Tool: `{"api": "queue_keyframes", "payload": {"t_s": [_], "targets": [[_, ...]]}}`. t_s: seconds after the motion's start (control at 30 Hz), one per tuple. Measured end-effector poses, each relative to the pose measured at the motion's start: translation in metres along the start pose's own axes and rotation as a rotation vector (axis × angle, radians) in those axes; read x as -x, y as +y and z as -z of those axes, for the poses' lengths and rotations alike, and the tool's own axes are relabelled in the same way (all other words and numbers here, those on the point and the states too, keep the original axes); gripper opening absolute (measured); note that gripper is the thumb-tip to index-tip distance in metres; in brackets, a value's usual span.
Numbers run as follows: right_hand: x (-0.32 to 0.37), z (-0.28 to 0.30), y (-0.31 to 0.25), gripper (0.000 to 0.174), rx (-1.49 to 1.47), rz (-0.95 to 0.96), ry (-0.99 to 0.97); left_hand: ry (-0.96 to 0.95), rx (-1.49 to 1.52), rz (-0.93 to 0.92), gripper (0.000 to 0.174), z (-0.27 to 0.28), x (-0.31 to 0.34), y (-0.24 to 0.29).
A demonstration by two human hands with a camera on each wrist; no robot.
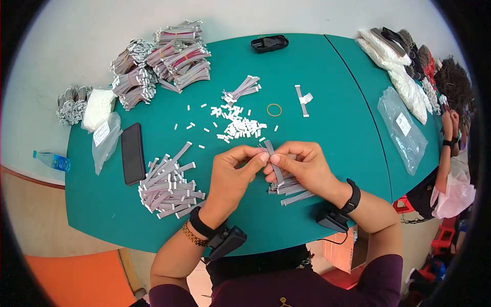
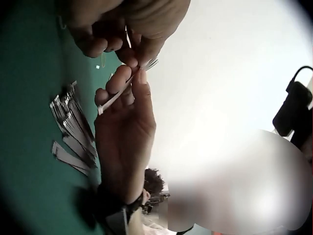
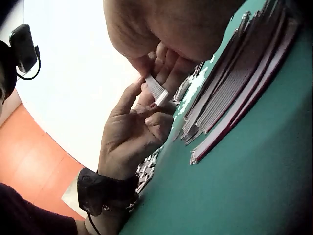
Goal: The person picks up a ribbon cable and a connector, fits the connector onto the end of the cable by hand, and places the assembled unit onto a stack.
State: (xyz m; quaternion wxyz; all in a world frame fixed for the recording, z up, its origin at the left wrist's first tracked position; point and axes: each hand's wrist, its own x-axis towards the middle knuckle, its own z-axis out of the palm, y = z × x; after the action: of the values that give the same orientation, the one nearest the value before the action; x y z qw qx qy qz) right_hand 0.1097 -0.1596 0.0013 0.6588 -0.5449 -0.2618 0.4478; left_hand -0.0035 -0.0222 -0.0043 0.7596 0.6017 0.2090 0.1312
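Hands close together, I am pinching a flat grey ribbon cable with a white end connector (image 1: pixel 277 175) between my left hand (image 1: pixel 231 174) and right hand (image 1: pixel 306 165), its splayed strands (image 2: pixel 152 64) pointing away from me. I am probably separating or aligning those strands; the next move is likely calling for a steady right pinch and small left-finger adjustments. More grey ribbon cables (image 1: pixel 292 188) are lying beneath my right hand; small white plastic pieces (image 1: pixel 244 127) are lying scattered ahead.

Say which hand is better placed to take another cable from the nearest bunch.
Probably the right hand: the bunch lies just beside it; the left hand is farther off. Both pinch one cable.
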Motion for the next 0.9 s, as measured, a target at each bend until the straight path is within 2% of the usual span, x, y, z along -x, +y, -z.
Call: {"api": "queue_keyframes", "payload": {"t_s": [0.1, 0.3, 0.4, 0.5, 0.9], "targets": [[0.0, 0.001, 0.001, 0.016, -0.002, 0.009, -0.004, -0.049, 0.216, 0.098, 0.012, -0.003, 0.001, 0.005], [-0.002, 0.001, 0.001, 0.015, 0.006, 0.022, -0.019, -0.053, 0.242, 0.127, 0.012, -0.002, 0.0, 0.001], [-0.002, 0.002, 0.003, 0.014, 0.021, 0.029, -0.035, -0.007, 0.068, 0.021, 0.01, -0.003, 0.001, 0.0], [-0.002, 0.001, 0.003, 0.014, 0.019, 0.028, -0.05, -0.018, 0.032, -0.053, 0.009, -0.005, 0.002, 0.003], [0.002, 0.002, 0.005, 0.014, 0.053, 0.053, -0.062, 0.034, 0.053, -0.133, 0.005, -0.013, 0.005, 0.001]]}}
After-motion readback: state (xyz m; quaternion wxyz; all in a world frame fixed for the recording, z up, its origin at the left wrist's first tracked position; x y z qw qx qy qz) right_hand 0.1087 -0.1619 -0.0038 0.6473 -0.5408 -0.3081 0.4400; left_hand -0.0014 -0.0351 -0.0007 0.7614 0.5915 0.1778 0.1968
